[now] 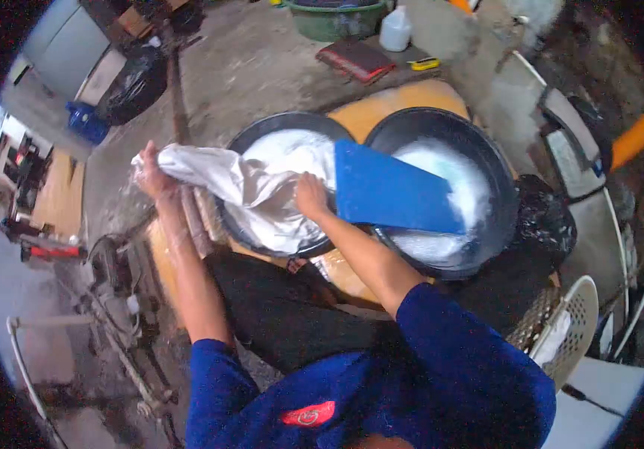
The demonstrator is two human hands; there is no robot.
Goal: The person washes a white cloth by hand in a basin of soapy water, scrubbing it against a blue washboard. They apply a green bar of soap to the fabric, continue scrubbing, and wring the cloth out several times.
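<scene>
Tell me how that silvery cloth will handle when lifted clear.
The silvery cloth is probably floppy: it bunches at the left hand and folds loosely near the right hand. It may feel heavy and slippery, since it lies partly among apparent suds in the left black tub.

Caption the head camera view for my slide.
Left hand and right hand hold silvery cloth over a dark basin, a blue board alongside.

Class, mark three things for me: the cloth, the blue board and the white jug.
Cloth (253, 190): head view, on its crumpled middle.
Blue board (398, 191): head view, on the middle of its flat face.
White jug (395, 33): head view, on its body.
</scene>
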